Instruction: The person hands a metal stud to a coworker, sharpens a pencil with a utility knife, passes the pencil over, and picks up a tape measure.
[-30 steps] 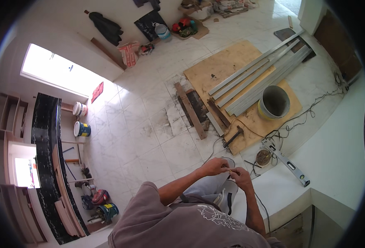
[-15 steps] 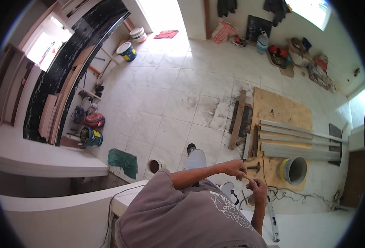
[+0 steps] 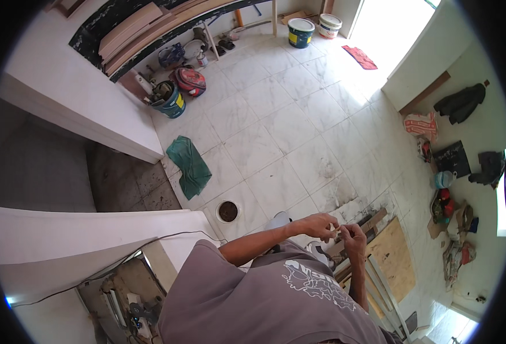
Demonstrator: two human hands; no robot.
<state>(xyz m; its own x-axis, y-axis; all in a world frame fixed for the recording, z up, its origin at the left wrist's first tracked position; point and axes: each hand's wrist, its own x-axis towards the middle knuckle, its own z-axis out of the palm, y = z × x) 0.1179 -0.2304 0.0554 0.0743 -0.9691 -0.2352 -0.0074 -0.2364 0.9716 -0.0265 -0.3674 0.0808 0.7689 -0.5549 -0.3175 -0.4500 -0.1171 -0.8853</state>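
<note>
My left hand (image 3: 317, 226) and my right hand (image 3: 354, 238) meet in front of my torso, with fingertips nearly touching. Both pinch at a small pale piece (image 3: 337, 233), too small to name. The fingers of each hand are closed around it, though its ends are partly hidden. Below the hands are my shoe and several boards and pale metal bars (image 3: 388, 298) lying by a plywood sheet (image 3: 395, 261). To the left of my left arm stands a small white bucket (image 3: 238, 213) with something brown inside.
A green cloth (image 3: 191, 166) lies on the tiled floor. Beyond it are a dark blue bucket of tools (image 3: 172, 106) and a red bag (image 3: 190, 81). A cable (image 3: 175, 234) runs over the white ledge at left. Bags and clothes line the right wall.
My view has swung to the left, so the plywood and bars now sit lower right, partly behind my right arm. My hands have drawn closer together around the small piece.
</note>
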